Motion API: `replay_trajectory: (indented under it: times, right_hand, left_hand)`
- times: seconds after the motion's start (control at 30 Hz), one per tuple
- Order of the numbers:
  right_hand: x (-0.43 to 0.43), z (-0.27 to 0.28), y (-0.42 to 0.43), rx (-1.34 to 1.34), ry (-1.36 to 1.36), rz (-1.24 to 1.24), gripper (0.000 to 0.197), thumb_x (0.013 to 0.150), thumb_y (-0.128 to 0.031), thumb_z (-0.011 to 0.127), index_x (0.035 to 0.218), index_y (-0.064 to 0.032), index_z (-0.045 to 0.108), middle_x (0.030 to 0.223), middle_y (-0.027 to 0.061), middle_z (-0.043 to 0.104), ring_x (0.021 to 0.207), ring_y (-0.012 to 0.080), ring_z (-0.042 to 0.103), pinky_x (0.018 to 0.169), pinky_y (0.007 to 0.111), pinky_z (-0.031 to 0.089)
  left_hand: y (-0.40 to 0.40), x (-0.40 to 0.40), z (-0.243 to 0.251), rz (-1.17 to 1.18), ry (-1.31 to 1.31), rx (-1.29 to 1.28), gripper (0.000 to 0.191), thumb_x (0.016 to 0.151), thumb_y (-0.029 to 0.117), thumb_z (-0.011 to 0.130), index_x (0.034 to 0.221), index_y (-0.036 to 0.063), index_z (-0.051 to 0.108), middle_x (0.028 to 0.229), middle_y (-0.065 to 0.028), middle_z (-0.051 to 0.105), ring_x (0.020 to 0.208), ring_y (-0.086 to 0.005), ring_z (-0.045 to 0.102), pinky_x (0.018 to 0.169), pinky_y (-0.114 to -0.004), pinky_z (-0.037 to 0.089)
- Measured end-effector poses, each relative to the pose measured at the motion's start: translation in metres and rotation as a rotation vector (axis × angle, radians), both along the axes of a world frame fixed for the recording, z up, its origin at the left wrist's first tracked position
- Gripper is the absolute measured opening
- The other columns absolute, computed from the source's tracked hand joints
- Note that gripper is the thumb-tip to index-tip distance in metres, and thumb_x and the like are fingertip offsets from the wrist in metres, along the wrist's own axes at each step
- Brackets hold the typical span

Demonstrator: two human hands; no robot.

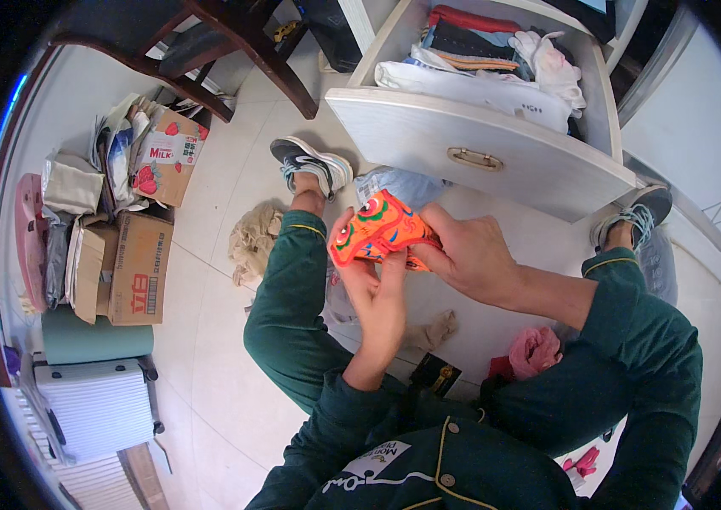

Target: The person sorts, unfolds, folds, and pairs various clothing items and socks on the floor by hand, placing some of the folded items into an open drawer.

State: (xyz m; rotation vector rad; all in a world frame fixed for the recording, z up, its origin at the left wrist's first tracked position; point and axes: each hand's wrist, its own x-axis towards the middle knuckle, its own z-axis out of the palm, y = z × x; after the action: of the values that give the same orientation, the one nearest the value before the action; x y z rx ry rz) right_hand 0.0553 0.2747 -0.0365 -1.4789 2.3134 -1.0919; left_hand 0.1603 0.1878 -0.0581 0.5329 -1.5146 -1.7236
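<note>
Both my hands hold a bright orange patterned cloth item (pixel 383 228) with red edging and round green, white and red eye shapes, in front of me above the floor. My left hand (pixel 373 287) grips its lower left side, the fingers partly behind the cloth. My right hand (pixel 472 252) pinches its right end, with the fingertips partly hidden by the fabric. Beyond my hands stands a pulled-out white drawer (pixel 481 153) with a metal handle, holding folded clothes (pixel 475 44) and white crumpled fabric (pixel 545 64).
Tan fabric (pixel 258 239), a blue plastic-wrapped bundle (pixel 399 185), a pink cloth (pixel 534 352) and a black box (pixel 436 375) lie on the floor. Cardboard boxes (pixel 137 268) and a ribbed suitcase (pixel 96 408) stand left. A dark wooden chair (pixel 258 57) is at the upper left.
</note>
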Motion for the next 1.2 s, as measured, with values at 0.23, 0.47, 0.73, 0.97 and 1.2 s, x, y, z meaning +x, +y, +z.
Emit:
replay_trajectory:
  times: [0.23, 0.47, 0.73, 0.97, 1.2]
  right_hand:
    - [-0.004, 0.007, -0.001, -0.056, 0.066, -0.012, 0.027, 0.08, -0.03, 0.052, 0.079, -0.0042, 0.046, 0.056, 0.0141, 0.055, 0.051, 0.0322, 0.056, 0.047, 0.043, 0.042]
    - [-0.007, -0.003, 0.0, -0.023, -0.001, -0.006, 0.027, 0.081, -0.031, 0.049, 0.078, -0.0039, 0.046, 0.055, 0.0155, 0.055, 0.053, 0.0338, 0.055, 0.049, 0.046, 0.041]
    - [-0.002, -0.005, 0.001, -0.036, 0.071, 0.002, 0.029, 0.076, -0.03, 0.056, 0.085, -0.0044, 0.046, 0.057, 0.0156, 0.055, 0.053, 0.0334, 0.056, 0.048, 0.044, 0.042]
    - [-0.004, -0.003, 0.001, -0.067, 0.153, -0.014, 0.029, 0.073, -0.026, 0.057, 0.085, -0.0031, 0.045, 0.055, 0.0131, 0.054, 0.051, 0.0332, 0.055, 0.047, 0.043, 0.043]
    - [0.011, 0.0, 0.0, -0.073, 0.087, 0.058, 0.028, 0.071, -0.021, 0.057, 0.089, -0.0037, 0.045, 0.064, 0.0154, 0.057, 0.059, 0.0317, 0.057, 0.051, 0.042, 0.044]
  left_hand:
    - [0.001, -0.006, 0.019, 0.088, -0.029, -0.078, 0.055, 0.085, 0.003, 0.045, 0.133, 0.0015, 0.017, 0.112, -0.0085, 0.044, 0.099, -0.0146, 0.044, 0.087, -0.027, 0.036]
    - [-0.001, -0.001, 0.016, 0.056, -0.121, -0.152, 0.056, 0.085, 0.001, 0.04, 0.135, 0.0011, 0.015, 0.114, -0.0079, 0.043, 0.098, -0.015, 0.045, 0.085, -0.025, 0.036]
    - [-0.001, -0.003, 0.0, 0.169, -0.19, -0.433, 0.061, 0.077, -0.004, 0.042, 0.133, -0.0009, 0.019, 0.114, -0.0121, 0.044, 0.096, -0.0148, 0.047, 0.084, -0.028, 0.037]
    - [0.001, -0.006, 0.011, 0.278, -0.112, -0.458, 0.035, 0.071, -0.009, 0.05, 0.104, -0.0009, 0.04, 0.097, -0.0069, 0.044, 0.09, -0.0152, 0.046, 0.084, -0.025, 0.036]
    - [-0.018, -0.006, 0.0, 0.344, -0.163, -0.496, 0.036, 0.064, -0.008, 0.059, 0.093, 0.0009, 0.039, 0.082, -0.0065, 0.044, 0.079, -0.0134, 0.048, 0.073, -0.024, 0.04]
